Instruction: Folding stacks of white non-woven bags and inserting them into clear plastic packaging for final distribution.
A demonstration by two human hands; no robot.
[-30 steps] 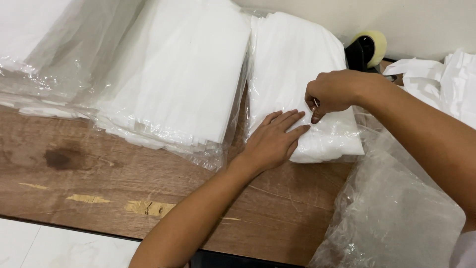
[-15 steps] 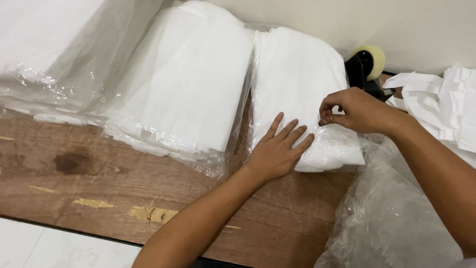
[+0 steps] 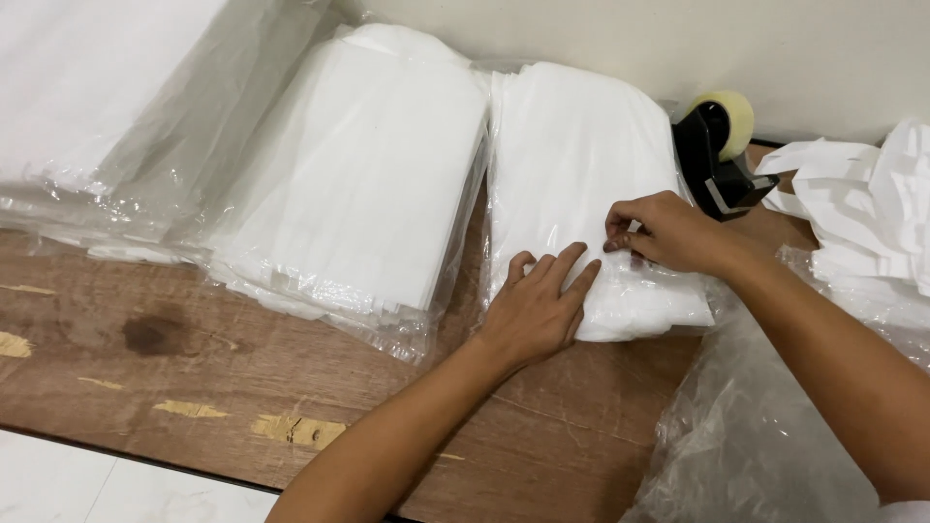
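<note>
A flat white packet (image 3: pixel 581 184), folded fabric or paper sealed in clear plastic film, is lying lengthwise on the brown wooden table (image 3: pixel 194 368), its far end reaching toward the pale wall. It is sitting just beside a taller stack of similar white packets on its left, the plastic edges touching or nearly so. Its near end is being pressed flat under the left hand (image 3: pixel 538 310), fingers spread, while the right hand (image 3: pixel 668 232) is pinching the film at the near right corner
</note>
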